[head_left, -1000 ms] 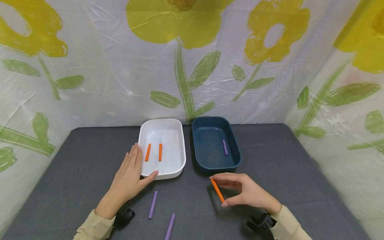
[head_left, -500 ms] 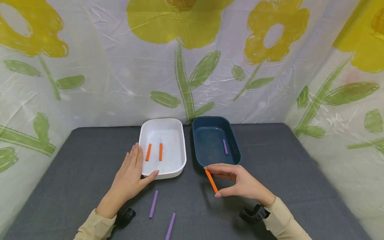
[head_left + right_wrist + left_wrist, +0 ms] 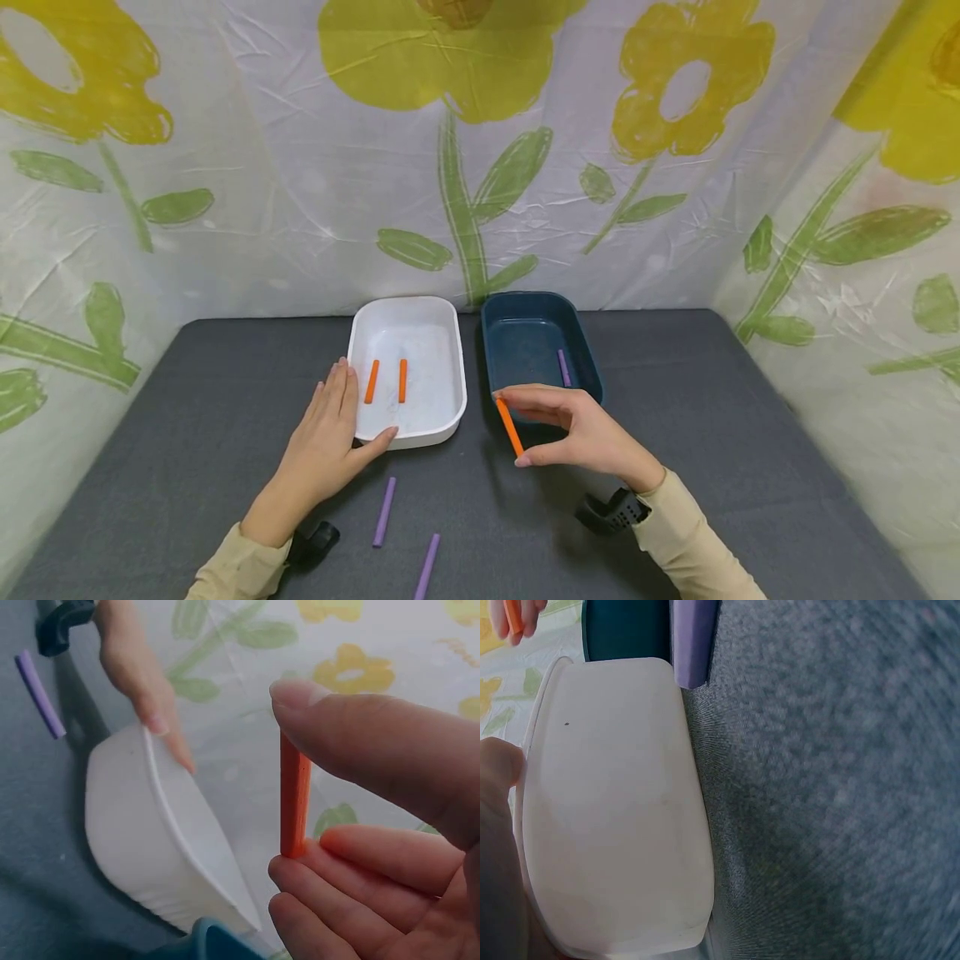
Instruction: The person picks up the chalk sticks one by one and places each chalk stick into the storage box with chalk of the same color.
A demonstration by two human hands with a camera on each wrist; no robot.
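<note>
Right hand (image 3: 588,437) pinches an orange stick (image 3: 509,427) by its 2 ends between thumb and fingers, near the blue tray (image 3: 517,350), probably keeping its sides free; left hand (image 3: 318,437), fingers straight and together, likely steadies the white tray (image 3: 431,333)

The right hand (image 3: 581,433) pinches an orange stick (image 3: 509,427); the left (image 3: 318,446) touches a white tray (image 3: 429,333)

Your right hand (image 3: 585,433) hides part of the blue tray (image 3: 525,342) behind it, and your left hand (image 3: 318,442) some of the white tray (image 3: 425,333). To the near right of your left hand, one purple stick (image 3: 427,568) runs off the head view's bottom edge.
</note>
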